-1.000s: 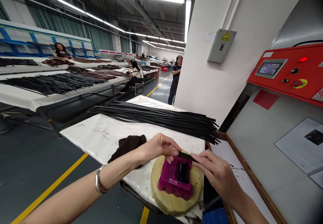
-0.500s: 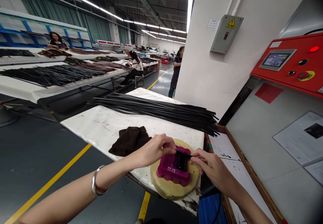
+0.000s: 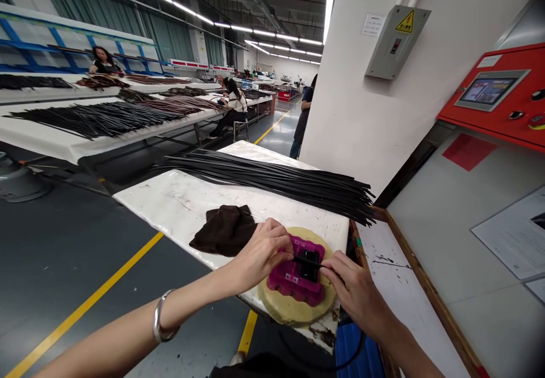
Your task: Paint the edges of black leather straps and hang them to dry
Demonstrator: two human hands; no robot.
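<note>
My left hand [image 3: 268,250], a metal bangle on its wrist, pinches a narrow black strip [image 3: 315,264]. My right hand [image 3: 351,278] pinches the same strip further right, thumb against fingers. Between the hands, the strip spans the black, glossy opening [image 3: 309,274] of a magenta tray [image 3: 293,292] with a scalloped edge. Whether the strip touches the black part below cannot be made out. A round yellowish pad [image 3: 279,309] lies under the tray. Left of it, a crumpled dark brown cloth [image 3: 223,230] rests on the white table [image 3: 170,199].
A bundle of long black strips [image 3: 272,182] lies across the table's far side. A red control panel [image 3: 489,91] and a grey electrical box [image 3: 398,43] are at right. Co-workers sit at strip-covered tables on the left; another person [image 3: 304,114] stands by the pillar.
My view has turned slightly right and down. Both hands still hold the strip, which now lies over a lower part of the black opening. A black loop now shows below the table edge.
</note>
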